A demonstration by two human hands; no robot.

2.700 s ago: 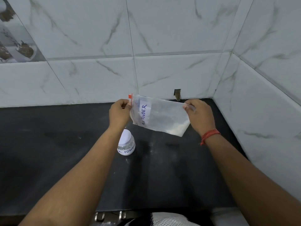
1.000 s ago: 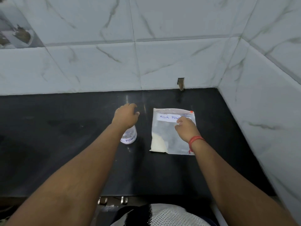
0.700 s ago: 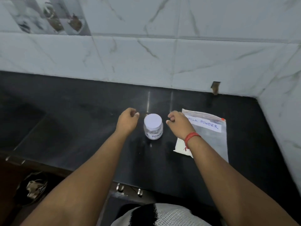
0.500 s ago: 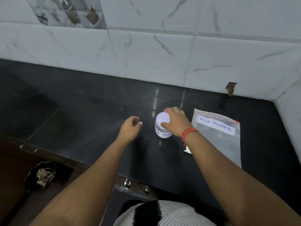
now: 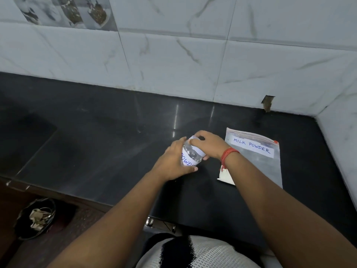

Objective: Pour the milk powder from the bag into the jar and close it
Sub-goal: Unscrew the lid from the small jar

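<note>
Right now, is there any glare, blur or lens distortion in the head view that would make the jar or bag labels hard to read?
Head view: pale vertical glare streaks on the black counter behind the jar; wide-angle bending of the wall tiles; the bag label reads sharply; the jar label is partly covered by the left hand and right hand.

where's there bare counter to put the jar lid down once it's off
The widest bare stretch of counter lies left of the jar, out to the front edge. A narrower strip runs between jar and tiled wall. It is crowded on the right, where the milk powder bag lies flat beside the right hand.
</note>
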